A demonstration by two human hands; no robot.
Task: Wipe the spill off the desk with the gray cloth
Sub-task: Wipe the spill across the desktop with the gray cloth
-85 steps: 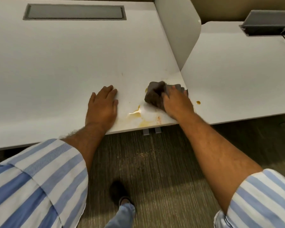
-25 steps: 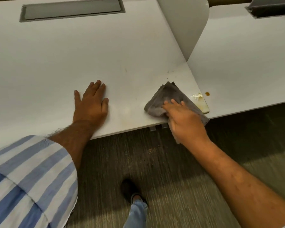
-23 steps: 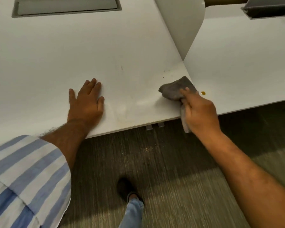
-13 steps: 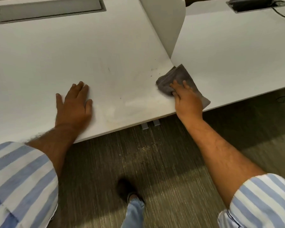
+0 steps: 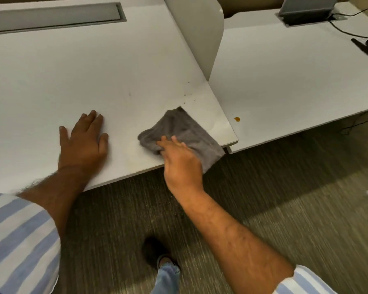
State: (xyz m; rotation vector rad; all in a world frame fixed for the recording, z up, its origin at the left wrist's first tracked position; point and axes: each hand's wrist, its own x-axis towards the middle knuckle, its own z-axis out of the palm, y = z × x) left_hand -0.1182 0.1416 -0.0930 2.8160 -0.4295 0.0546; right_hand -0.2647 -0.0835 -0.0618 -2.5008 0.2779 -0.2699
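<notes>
The gray cloth [image 5: 180, 130] lies spread on the white desk [image 5: 94, 77] near its front right corner, one end hanging over the front edge. My right hand [image 5: 180, 162] presses on the cloth's near side with fingers extended, holding it against the desk. My left hand [image 5: 83, 141] rests flat on the desk to the left, fingers apart, holding nothing. A faint yellowish smear [image 5: 134, 151] shows on the desk left of the cloth. One orange drop [image 5: 236, 119] sits on the neighbouring desk [image 5: 295, 71] close to the seam.
A white divider panel [image 5: 200, 32] stands between the two desks. A gray cable tray [image 5: 51, 15] is set in the desk's back; an open cable box [image 5: 306, 9] with black cables is at the far right. Carpet and my shoe [image 5: 155, 251] lie below.
My right hand has dragged the cloth leftward, away from the seam, onto the front edge of the desk. The yellow spill seen earlier is reduced to a faint smear. My left hand stays flat.
</notes>
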